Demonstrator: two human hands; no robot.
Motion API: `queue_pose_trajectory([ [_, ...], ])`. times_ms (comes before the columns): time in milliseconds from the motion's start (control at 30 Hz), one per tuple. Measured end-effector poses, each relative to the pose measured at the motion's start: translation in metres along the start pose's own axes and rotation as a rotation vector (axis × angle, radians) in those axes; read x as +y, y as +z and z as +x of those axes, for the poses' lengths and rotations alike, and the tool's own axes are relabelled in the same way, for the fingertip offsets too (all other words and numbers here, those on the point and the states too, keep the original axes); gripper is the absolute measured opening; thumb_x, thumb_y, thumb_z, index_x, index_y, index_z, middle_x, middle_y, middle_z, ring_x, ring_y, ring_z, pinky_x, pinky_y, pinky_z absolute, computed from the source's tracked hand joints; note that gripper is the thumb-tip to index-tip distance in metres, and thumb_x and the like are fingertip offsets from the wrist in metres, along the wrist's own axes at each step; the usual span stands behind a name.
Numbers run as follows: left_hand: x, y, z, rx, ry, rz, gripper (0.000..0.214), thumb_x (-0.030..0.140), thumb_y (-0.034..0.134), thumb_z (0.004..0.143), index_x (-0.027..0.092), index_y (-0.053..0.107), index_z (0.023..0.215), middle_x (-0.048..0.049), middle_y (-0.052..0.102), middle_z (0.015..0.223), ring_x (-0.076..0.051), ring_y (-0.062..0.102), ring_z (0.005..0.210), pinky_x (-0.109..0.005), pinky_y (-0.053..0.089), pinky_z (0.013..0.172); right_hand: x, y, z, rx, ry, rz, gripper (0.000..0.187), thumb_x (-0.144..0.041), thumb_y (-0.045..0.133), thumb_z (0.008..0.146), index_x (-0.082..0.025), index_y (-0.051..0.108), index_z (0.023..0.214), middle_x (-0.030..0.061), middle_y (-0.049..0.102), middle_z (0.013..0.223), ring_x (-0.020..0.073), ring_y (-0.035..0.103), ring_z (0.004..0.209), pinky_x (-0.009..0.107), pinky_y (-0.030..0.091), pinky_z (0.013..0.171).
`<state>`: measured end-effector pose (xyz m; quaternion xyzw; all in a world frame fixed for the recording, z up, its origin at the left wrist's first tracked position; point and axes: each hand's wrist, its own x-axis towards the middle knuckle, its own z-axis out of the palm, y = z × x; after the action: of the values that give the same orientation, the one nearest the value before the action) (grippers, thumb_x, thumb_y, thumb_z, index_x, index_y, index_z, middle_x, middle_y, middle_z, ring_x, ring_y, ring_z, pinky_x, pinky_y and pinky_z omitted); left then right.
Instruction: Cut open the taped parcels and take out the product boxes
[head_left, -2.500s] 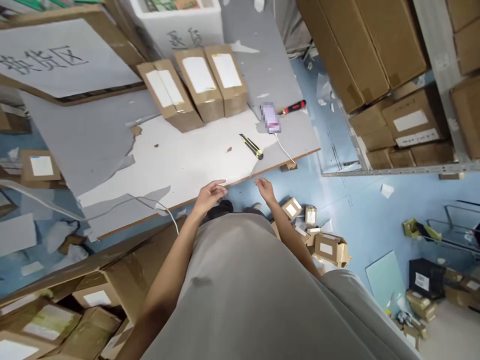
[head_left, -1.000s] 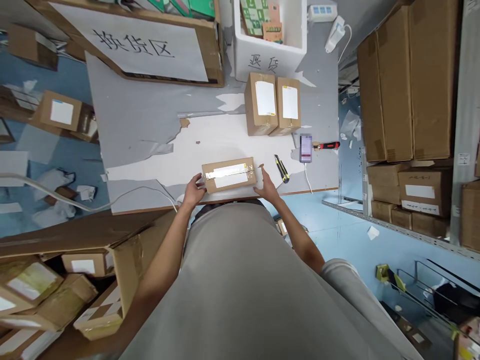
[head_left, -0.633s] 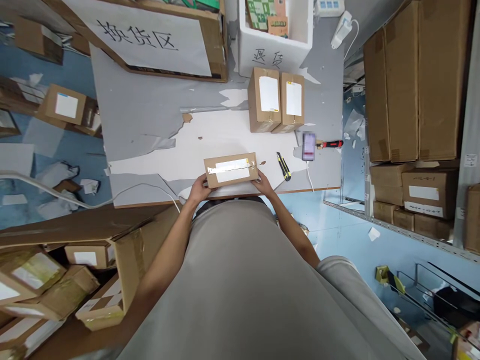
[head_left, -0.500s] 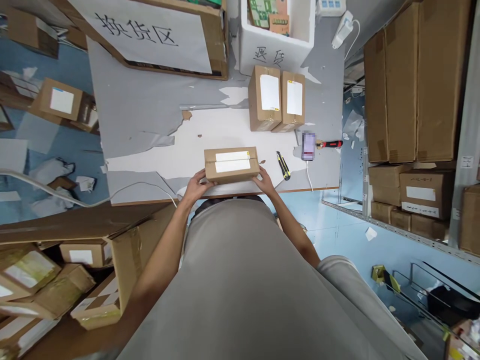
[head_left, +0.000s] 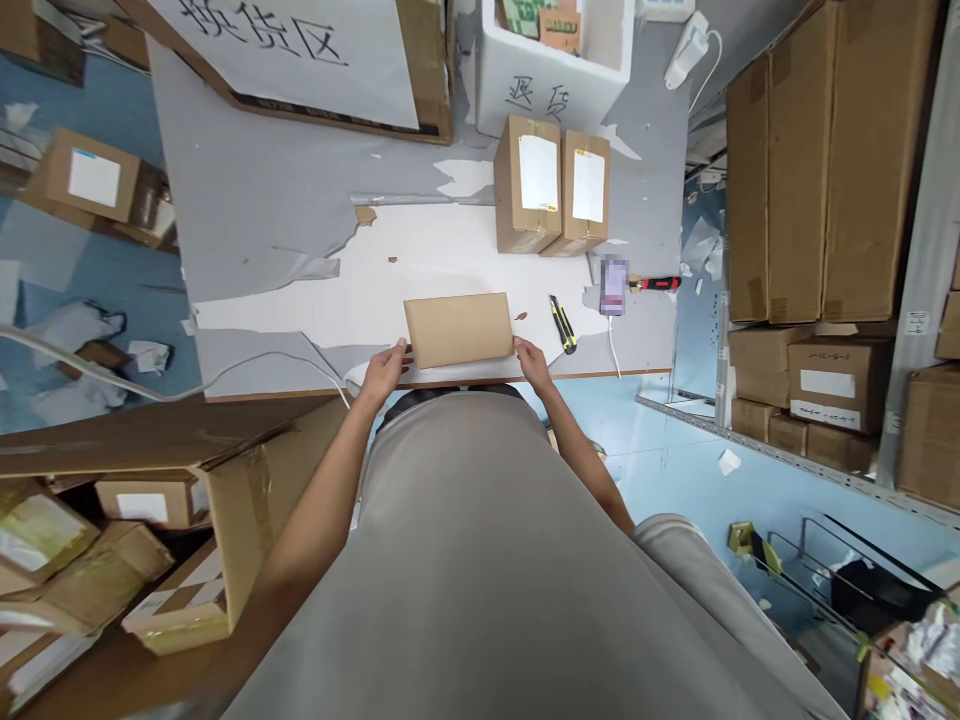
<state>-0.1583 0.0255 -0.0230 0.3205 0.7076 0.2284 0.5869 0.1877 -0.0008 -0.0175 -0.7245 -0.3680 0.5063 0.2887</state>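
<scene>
A small cardboard box (head_left: 459, 330) lies near the front edge of the table, a plain brown face turned up and no label showing. At its left end, my left hand (head_left: 386, 368) has its fingers curled against the side. My right hand (head_left: 532, 362) grips the opposite end, thumb and fingers at the right edge. The box is held between the two hands. To the right of it lies a yellow-and-black utility knife (head_left: 562, 324), apart from my right hand.
Two labelled cartons (head_left: 529, 190) stand behind, before a white foam box (head_left: 555, 75). A phone (head_left: 613, 285) on a cable and a red-handled tool (head_left: 660, 284) lie to the right. A large open carton (head_left: 262, 480) full of boxes is at lower left.
The box has been turned over: its taped face with the white label was up and a bare face is up now. Both hands have stayed at its ends.
</scene>
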Motion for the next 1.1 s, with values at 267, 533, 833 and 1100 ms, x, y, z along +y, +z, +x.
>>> queue_pose_trajectory([
  [267,-0.011,0.003,-0.017,-0.016,0.088,0.088,0.03,0.034,0.084,0.07,0.023,0.088,0.097,-0.0157,0.087,0.131,-0.041,0.074,0.141,-0.056,0.055,0.131,0.01,0.004,-0.014,-0.028,0.001,-0.056,0.041,-0.05,0.074,0.102,-0.022,0.09,0.128,0.0122,0.088,0.144,0.0311,0.08,0.137,0.054,0.059,0.131],
  [533,0.02,-0.004,-0.026,0.051,0.274,0.043,0.039,0.042,0.094,0.081,0.02,0.091,0.113,-0.0183,0.076,0.158,-0.04,0.069,0.15,-0.053,0.067,0.119,-0.019,0.0,-0.007,0.051,-0.112,-0.01,0.052,-0.064,0.084,0.1,-0.021,0.093,0.128,0.014,0.084,0.137,0.0333,0.08,0.134,0.049,0.069,0.121],
  [833,0.035,-0.006,-0.021,0.136,0.335,0.06,0.05,0.065,0.091,0.092,0.018,0.091,0.11,-0.0181,0.083,0.141,-0.039,0.074,0.143,-0.056,0.066,0.122,-0.046,-0.004,-0.006,0.104,-0.174,-0.129,0.041,-0.059,0.08,0.107,-0.023,0.097,0.118,0.0099,0.085,0.114,0.0304,0.082,0.115,0.047,0.068,0.117],
  [1100,0.005,-0.005,-0.024,0.108,0.289,0.07,0.054,0.064,0.076,0.102,0.018,0.089,0.127,-0.0165,0.084,0.145,-0.036,0.078,0.139,-0.052,0.066,0.121,-0.027,-0.008,-0.012,0.081,-0.175,-0.15,0.048,-0.061,0.068,0.114,-0.021,0.092,0.123,0.0121,0.089,0.13,0.0279,0.083,0.124,0.04,0.068,0.112],
])
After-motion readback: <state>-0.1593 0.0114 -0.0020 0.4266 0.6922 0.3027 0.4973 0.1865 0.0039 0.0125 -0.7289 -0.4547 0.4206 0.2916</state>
